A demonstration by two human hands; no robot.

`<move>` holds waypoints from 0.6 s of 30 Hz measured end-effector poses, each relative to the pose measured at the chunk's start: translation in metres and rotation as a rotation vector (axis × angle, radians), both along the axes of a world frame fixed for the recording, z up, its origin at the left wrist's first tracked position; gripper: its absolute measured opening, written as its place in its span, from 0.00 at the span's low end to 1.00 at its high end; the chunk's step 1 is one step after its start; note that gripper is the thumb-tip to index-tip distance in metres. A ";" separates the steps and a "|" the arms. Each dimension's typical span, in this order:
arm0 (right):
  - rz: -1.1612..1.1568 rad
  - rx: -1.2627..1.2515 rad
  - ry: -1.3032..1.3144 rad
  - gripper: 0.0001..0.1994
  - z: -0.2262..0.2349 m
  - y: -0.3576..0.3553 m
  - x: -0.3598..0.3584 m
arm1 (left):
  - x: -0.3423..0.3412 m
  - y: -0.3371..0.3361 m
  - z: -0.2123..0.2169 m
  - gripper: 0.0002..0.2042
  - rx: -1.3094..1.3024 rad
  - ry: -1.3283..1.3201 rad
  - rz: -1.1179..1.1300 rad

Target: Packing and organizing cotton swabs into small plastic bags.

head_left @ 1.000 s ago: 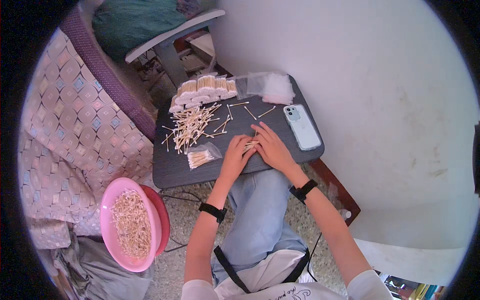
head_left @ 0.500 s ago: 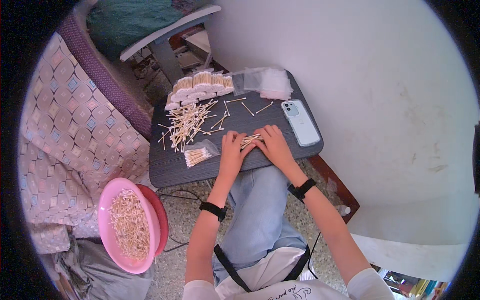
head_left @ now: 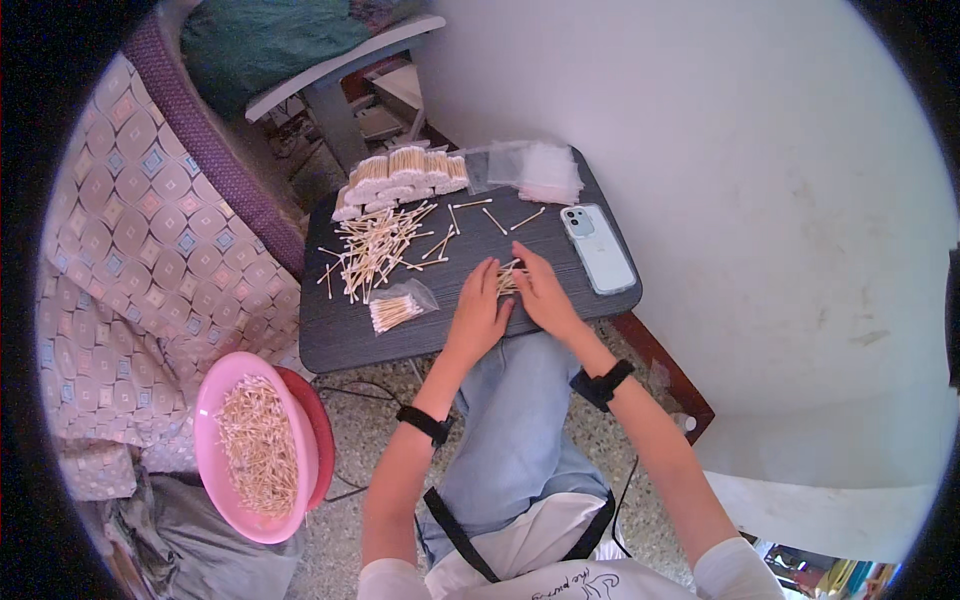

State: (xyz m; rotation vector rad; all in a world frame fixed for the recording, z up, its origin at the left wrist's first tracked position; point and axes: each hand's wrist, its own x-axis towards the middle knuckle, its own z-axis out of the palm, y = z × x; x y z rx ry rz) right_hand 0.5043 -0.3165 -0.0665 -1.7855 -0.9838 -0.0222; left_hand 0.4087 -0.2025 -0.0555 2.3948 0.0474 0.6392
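A small bundle of cotton swabs (head_left: 508,278) lies between my hands near the front right part of the dark table. From the left, my left hand (head_left: 480,312) presses against the bundle with its fingers together. On the other side my right hand (head_left: 545,298) holds it, fingers stretched along its edge. My hands partly hide the swabs. Left of them rests a clear bag of cotton swabs (head_left: 397,312). Farther back is a loose heap of cotton swabs (head_left: 380,250), with several single ones scattered to its right.
Filled bags of swabs (head_left: 405,175) are stacked at the table's (head_left: 345,340) back edge, beside clear empty bags (head_left: 548,172). A phone (head_left: 600,250) lies at the right edge, near the wall. Down left, a pink basin (head_left: 208,440) holds many swabs.
My left hand has shifted right, closer to my right hand. Both hands' fingers have straightened along the sides of the bundle, which was pinched at its ends before.
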 end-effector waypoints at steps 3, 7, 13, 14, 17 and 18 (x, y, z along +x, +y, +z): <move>0.062 0.033 0.069 0.22 0.005 0.015 -0.005 | 0.006 0.002 -0.004 0.27 0.161 -0.008 0.031; 0.203 0.026 0.068 0.21 0.006 -0.004 0.006 | 0.000 0.004 0.005 0.26 0.069 -0.006 0.013; 0.234 -0.258 -0.440 0.18 0.023 -0.029 0.007 | -0.016 0.019 0.011 0.19 0.209 0.088 -0.016; 0.232 -0.260 -0.441 0.18 0.024 -0.028 0.006 | -0.015 0.017 0.012 0.18 0.226 0.092 -0.014; 0.156 -0.348 -0.500 0.17 0.024 -0.020 0.001 | -0.013 0.020 0.010 0.18 0.287 0.086 -0.020; 0.148 -0.363 -0.521 0.17 0.024 -0.016 0.000 | -0.014 0.021 0.009 0.18 0.330 0.076 -0.027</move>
